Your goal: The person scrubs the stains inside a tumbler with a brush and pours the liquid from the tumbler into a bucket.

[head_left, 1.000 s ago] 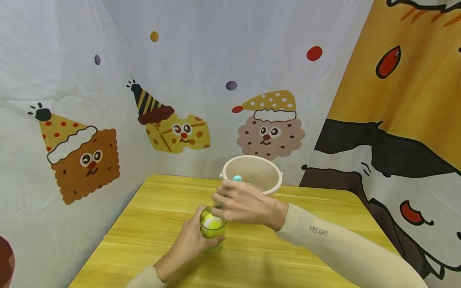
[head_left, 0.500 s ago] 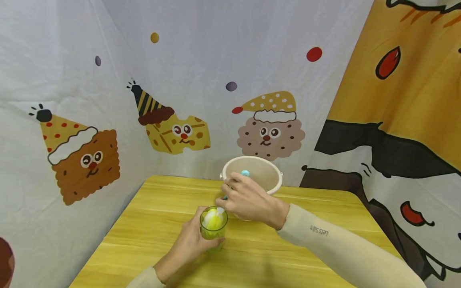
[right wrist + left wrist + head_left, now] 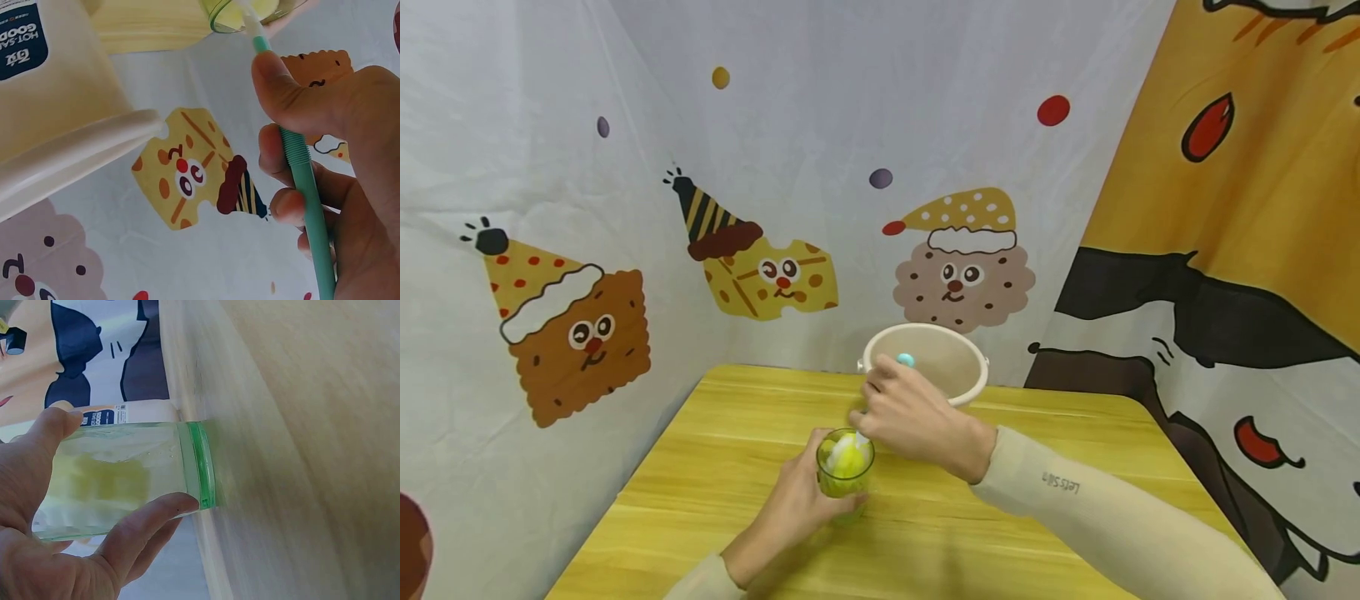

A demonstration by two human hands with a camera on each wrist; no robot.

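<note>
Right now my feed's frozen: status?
Left hand grips glass; right hand holds teal tool, tip at glass mouth. Yellow-white item inside. Bucket beyond, not blocking.

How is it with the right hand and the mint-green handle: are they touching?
Touching. The right wrist view shows it plainly: the right hand grips the mint-green handle, thumb pressed on it and fingers curled around.

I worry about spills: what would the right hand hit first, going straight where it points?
The right hand would likely meet the glass; its green tool points there, though depth is unclear.
</note>
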